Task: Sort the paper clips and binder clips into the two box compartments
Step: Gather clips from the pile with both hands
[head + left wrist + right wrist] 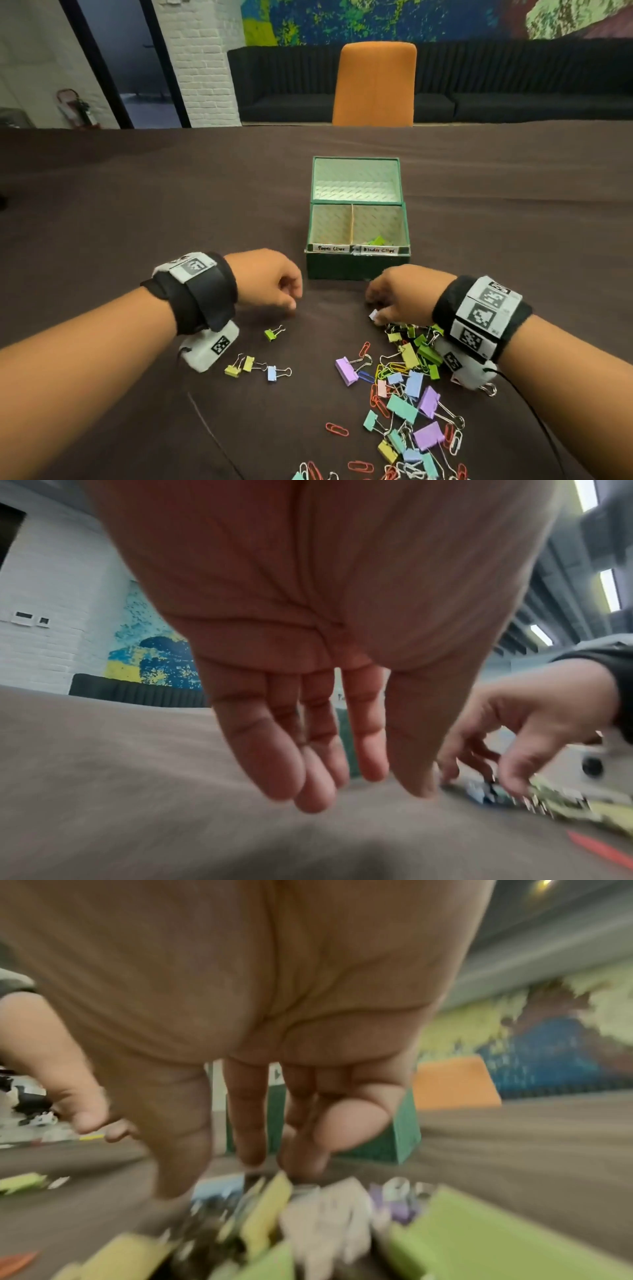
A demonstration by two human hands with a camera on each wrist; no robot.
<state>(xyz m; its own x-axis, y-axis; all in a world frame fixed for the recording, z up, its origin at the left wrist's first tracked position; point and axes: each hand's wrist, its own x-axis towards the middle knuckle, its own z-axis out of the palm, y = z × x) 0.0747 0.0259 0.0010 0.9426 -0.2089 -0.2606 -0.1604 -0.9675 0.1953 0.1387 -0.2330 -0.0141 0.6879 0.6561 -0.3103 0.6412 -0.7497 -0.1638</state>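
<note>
Brown cloth covers the table (137,212); an orange chair (375,85) and a dark sofa stand beyond it. The green box (356,265) sits open ahead of me, lid back, with 2 compartments labelled: paper clips on the left, binder clips on the right. Something green already lies in the right compartment; the left looks bare.

My left hand (270,279) hovers over the cloth just left of the box. In the left wrist view its fingers (284,764) hang long and relaxed, holding nothing. A lone green binder clip (274,333) lies just below it.

My right hand (399,296) is down at the top edge of the mixed pile (407,394) of binder clips and paper clips. Its fingers reach into the heap beside a small pale clip (374,315). The right wrist view is badly blurred, so I cannot tell whether anything is gripped.

Risks, as I judge them: the pile is tangled, wire handles laced through paper clips. Lifting 1 binder clip may drag a paper clip along, and it would land in the wrong compartment. A hurried grab could also scatter clips toward the near edge.
</note>
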